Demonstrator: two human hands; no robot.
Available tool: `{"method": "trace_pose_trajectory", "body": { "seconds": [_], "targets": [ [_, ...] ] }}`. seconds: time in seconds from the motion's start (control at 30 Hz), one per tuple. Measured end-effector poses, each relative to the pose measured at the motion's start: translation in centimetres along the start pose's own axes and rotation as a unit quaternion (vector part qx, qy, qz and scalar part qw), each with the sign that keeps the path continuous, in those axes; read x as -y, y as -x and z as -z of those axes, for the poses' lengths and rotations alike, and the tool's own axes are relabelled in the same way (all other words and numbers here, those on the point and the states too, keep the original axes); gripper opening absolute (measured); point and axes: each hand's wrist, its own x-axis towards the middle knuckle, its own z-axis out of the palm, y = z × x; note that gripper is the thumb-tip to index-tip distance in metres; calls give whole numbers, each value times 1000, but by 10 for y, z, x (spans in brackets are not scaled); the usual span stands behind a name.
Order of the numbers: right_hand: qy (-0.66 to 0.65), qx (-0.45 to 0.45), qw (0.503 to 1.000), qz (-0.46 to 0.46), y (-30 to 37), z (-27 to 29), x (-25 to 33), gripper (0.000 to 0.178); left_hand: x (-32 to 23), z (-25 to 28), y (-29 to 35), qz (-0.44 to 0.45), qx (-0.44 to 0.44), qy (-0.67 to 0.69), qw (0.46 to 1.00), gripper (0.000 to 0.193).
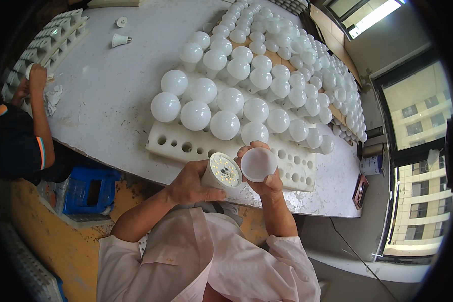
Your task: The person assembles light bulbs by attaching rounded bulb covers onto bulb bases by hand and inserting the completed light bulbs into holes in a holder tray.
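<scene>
My left hand [190,182] is closed round an LED bulb base [223,170], whose round board with small yellow LEDs faces up. Beside it, my right hand [267,184] grips a white bulb cover [258,164] by its sides, with the hollow opening turned toward me. The base and the cover are held side by side, close together and not joined. Just beyond my hands lies a white foam tray [158,139] with rows of round holes. White bulbs [224,125] stand in its farther rows, and its near holes hold nothing.
Many more bulbs [287,45] in trays fill the table's far right. A loose bulb [121,40] and a small round part [122,21] lie on the white table [105,85]. At left, a co-worker [20,136] handles parts by another tray. A blue crate [90,189] sits below; windows [418,151] stand right.
</scene>
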Motion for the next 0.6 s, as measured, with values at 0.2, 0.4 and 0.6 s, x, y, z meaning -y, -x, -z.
{"method": "trace_pose_trajectory", "body": {
  "seconds": [0.2, 0.4, 0.6],
  "targets": [
    [-14, 13, 1000, -22, -1, 8, -5, 83, 3, 1, -3, 15, -5, 1, 1000, 49],
    [174, 21, 984, -43, -2, 9, 8, 85, -5, 9, -3, 79, -12, -9, 997, 49],
    [534, 160, 823, -105, -1, -21, 36, 86, -9, 18, -2, 95, 17, -237, 967, 56]
  ]
}}
